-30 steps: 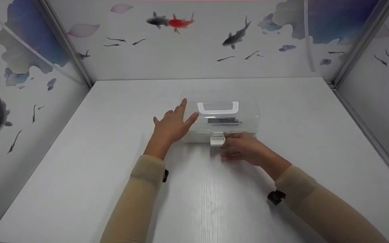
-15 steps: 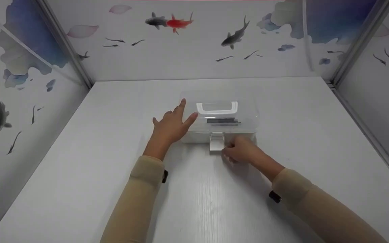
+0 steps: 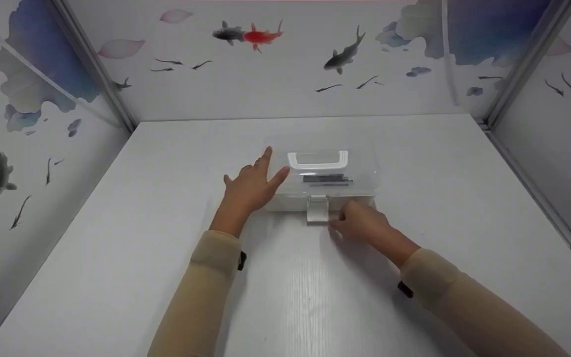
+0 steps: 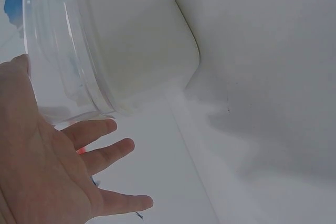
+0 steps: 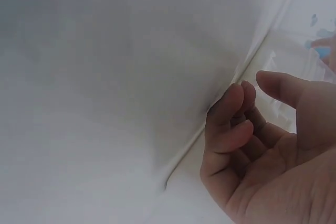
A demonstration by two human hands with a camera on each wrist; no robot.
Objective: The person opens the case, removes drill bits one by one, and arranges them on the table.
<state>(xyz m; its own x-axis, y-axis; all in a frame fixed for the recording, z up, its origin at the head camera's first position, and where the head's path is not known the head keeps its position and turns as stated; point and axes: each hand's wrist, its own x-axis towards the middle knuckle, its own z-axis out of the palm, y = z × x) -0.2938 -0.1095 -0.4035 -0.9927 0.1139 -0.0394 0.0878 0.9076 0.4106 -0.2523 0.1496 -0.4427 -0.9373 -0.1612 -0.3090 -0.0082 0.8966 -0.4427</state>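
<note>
One box (image 3: 288,203) with one clear lid (image 3: 365,181) stands on the white table (image 3: 117,248); inside lie dark sticks (image 3: 323,178), too blurred to count; it has one handle (image 3: 318,166) and one lowered latch (image 3: 317,210); of two hands, set apart, the left hand (image 3: 251,187) spreads its fingers against the box's left end; the right hand (image 3: 360,221) curls its bare fingers just beside the latch.

White, faintly grained table (image 3: 275,297) with a clear-lidded white box (image 3: 325,191) directly on it.

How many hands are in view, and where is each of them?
2: the left hand at the left end of the box, the right hand at its front, beside the latch.
</note>
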